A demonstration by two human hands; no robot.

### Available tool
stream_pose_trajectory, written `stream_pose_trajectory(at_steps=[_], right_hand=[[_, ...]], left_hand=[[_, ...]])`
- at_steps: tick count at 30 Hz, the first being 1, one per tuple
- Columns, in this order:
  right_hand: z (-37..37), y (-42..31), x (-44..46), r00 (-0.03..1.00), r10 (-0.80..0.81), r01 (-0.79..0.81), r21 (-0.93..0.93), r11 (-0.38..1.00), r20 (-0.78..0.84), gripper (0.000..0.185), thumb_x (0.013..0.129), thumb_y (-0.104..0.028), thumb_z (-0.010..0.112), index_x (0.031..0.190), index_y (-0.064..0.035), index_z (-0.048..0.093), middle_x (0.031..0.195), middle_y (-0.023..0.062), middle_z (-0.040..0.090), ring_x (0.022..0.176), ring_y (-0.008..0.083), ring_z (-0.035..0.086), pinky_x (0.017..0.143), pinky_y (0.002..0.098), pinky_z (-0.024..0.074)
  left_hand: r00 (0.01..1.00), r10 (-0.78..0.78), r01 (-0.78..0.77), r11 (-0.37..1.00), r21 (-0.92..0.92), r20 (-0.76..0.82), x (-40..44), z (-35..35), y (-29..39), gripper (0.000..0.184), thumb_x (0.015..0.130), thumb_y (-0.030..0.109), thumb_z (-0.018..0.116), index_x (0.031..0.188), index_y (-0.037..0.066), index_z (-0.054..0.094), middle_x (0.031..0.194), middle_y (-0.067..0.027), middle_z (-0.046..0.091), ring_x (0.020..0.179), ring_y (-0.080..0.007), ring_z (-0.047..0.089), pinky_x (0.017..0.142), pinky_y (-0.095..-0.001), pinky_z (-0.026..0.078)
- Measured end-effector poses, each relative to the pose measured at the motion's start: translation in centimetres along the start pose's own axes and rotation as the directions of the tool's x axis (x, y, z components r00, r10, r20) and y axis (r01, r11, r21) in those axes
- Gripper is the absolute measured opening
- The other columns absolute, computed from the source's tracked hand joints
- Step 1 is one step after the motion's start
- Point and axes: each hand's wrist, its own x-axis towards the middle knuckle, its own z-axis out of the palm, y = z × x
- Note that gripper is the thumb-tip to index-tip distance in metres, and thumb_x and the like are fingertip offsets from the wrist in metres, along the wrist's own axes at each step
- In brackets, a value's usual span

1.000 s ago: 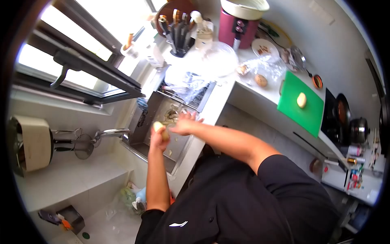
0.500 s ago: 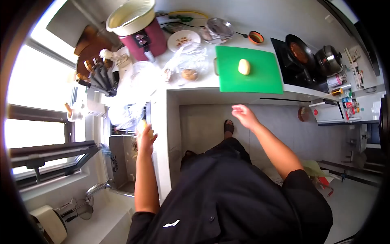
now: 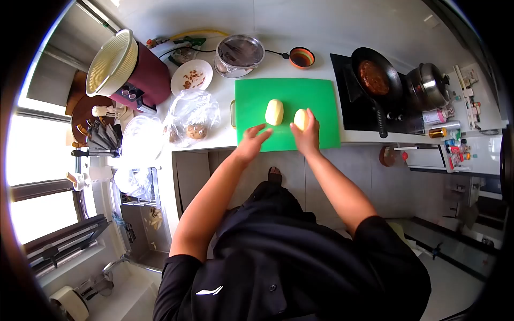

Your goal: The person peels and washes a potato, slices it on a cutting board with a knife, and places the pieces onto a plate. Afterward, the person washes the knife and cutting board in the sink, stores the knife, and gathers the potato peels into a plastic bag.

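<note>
Head cam, clock centred on the cutting board point(image 3: 324, 96). Right hand point(image 3: 308, 134) at 4-5 o'clock, grip grasping the held potato point(image 3: 301, 120), peeled, just right of board centre at 3-4. Whether that potato bears on the board or is a touch above it: can't tell. Left hand point(image 3: 251, 143) at 8 o'clock, grip released, fingers spread over the near-left corner, nothing in it. Loose potato point(image 3: 274, 112), also peeled, at 9-10 just off centre, apart from both hands.

Risks, my read:
- Slip: peeled surface probably slick, hold looks mostly fingertip. A hard squeeze could pop it out toward 6, where the board ends and the floor point(image 3: 321, 187) is below.
- Roll: loose potato is rounded, nothing is blocking it. A knock from the left fingers or the held potato could send it off line.
- Board: near edge looks level with, or slightly past, the front of the bench point(image 3: 224, 88). Leaning on the near-left corner could shift or tip it.
- Snag: pan handle point(image 3: 381, 119) at 3 points back toward the bench front. A wide right elbow swing could catch it and drag the frying pan point(image 3: 393, 83). Can't tell if it's hot.
- Left side: plastic bag point(image 3: 201, 107) at 9, beside the board. A left sweep could hook the film.
</note>
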Motion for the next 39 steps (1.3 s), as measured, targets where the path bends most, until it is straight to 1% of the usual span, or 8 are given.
stream_pose_trajectory(at_steps=[8, 13, 17, 19, 23, 29, 33, 39], right_hand=[[8.7, 6.6, 6.4, 0.978, 0.125, -0.175, -0.329, 0.928, -0.169, 0.078, 0.074, -0.036, 0.087, 0.141, -0.0158, 0.052, 0.118, 0.015, 0.07, 0.11, 0.0381, 0.067, 0.094, 0.0525, 0.0527], [8.5, 6.1, 6.8, 0.975, 0.223, -0.195, -0.472, 0.86, 0.003, 0.092, 0.08, -0.037, 0.077, 0.159, -0.0175, 0.034, 0.152, 0.0173, 0.052, 0.136, 0.0395, 0.053, 0.112, 0.052, 0.0432], [7.7, 0.2, 7.6, 0.852, 0.443, -0.515, -0.287, 0.808, -0.281, 0.075, 0.093, -0.042, 0.06, 0.156, -0.0076, 0.041, 0.141, 0.0212, 0.062, 0.127, 0.0416, 0.06, 0.106, 0.0524, 0.0483], [10.9, -3.2, 7.1, 0.888, 0.342, -0.275, 0.242, 0.931, -0.308, 0.049, 0.102, -0.025, 0.049, 0.146, -0.0034, 0.052, 0.125, 0.0188, 0.07, 0.116, 0.0375, 0.066, 0.102, 0.0428, 0.0501], [22.3, -16.9, 2.9, 0.974, -0.222, 0.225, 0.22, 0.949, -0.039, 0.039, 0.1, -0.004, 0.043, 0.134, -0.0022, 0.061, 0.117, 0.0117, 0.066, 0.094, 0.0231, 0.064, 0.094, 0.036, 0.0495], [40.9, -43.6, -7.7, 0.458, -0.171, -0.357, 0.356, 0.863, 0.872, 0.031, 0.104, -0.017, 0.05, 0.128, -0.0062, 0.066, 0.077, -0.0031, 0.057, 0.06, 0.0088, 0.053, 0.052, 0.0257, 0.0412], [52.4, -58.0, -10.5, 0.448, -0.305, -0.262, 0.45, 0.854, 0.84, 0.031, 0.102, -0.026, 0.06, 0.127, -0.0102, 0.066, 0.099, 0.0015, 0.069, 0.073, 0.0137, 0.067, 0.055, 0.0271, 0.0494], [63.2, -69.5, -7.6, 0.666, -0.173, -0.055, 0.28, 0.958, 0.726, 0.037, 0.094, -0.04, 0.071, 0.103, -0.0036, 0.068, 0.072, 0.0062, 0.065, 0.052, 0.0174, 0.059, 0.046, 0.0322, 0.0488]], left_hand=[[0.758, -0.32, 0.121, 0.925, -0.36, -0.568, -13.5, -15.6, -11.5, 0.049, 0.099, 0.043, 0.064, 0.139, 0.015, 0.061, 0.131, 0.0011, 0.062, 0.115, -0.0173, 0.053, 0.094, -0.038, 0.044], [0.422, -0.467, -0.19, 0.793, -0.579, -0.777, -27.3, -23.4, -19.8, 0.043, 0.098, 0.04, 0.064, 0.135, 0.017, 0.062, 0.127, 0.0008, 0.062, 0.099, -0.0153, 0.058, 0.078, -0.0313, 0.05], [0.232, -0.512, -0.366, 0.741, -0.562, -0.827, -35.7, -26.8, -26.4, 0.038, 0.097, 0.038, 0.065, 0.129, 0.017, 0.064, 0.118, 0.0022, 0.063, 0.099, -0.0159, 0.056, 0.081, -0.0336, 0.045], [0.113, -0.397, -0.205, 0.888, -0.412, -0.911, -38.0, -28.5, -31.5, 0.035, 0.097, 0.039, 0.064, 0.125, 0.017, 0.066, 0.107, 0.0041, 0.062, 0.095, -0.0128, 0.053, 0.079, -0.032, 0.045], [0.193, -0.523, -0.26, 0.788, -0.558, -0.83, -41.6, -30.2, -33.2, 0.033, 0.098, 0.037, 0.065, 0.122, 0.015, 0.066, 0.11, 0.0042, 0.062, 0.095, -0.0106, 0.053, 0.078, -0.0302, 0.046], [0.272, -0.592, -0.345, 0.676, -0.651, -0.759, -45.3, -31.8, -35.8, 0.034, 0.1, 0.037, 0.064, 0.124, 0.013, 0.064, 0.112, 0.0022, 0.064, 0.096, -0.0119, 0.058, 0.079, -0.0312, 0.048], [0.262, -0.629, -0.383, 0.628, -0.677, -0.732, -46.6, -31.9, -36.5, 0.033, 0.102, 0.035, 0.062, 0.126, 0.013, 0.062, 0.113, 0.0014, 0.064, 0.096, -0.0121, 0.06, 0.079, -0.0303, 0.049], [0.171, -0.711, -0.611, 0.466, -0.64, -0.682, -47.7, -29.9, -36.3, 0.027, 0.105, 0.031, 0.058, 0.126, 0.015, 0.061, 0.12, -0.0002, 0.063, 0.094, -0.0133, 0.062, 0.077, -0.0294, 0.049]])
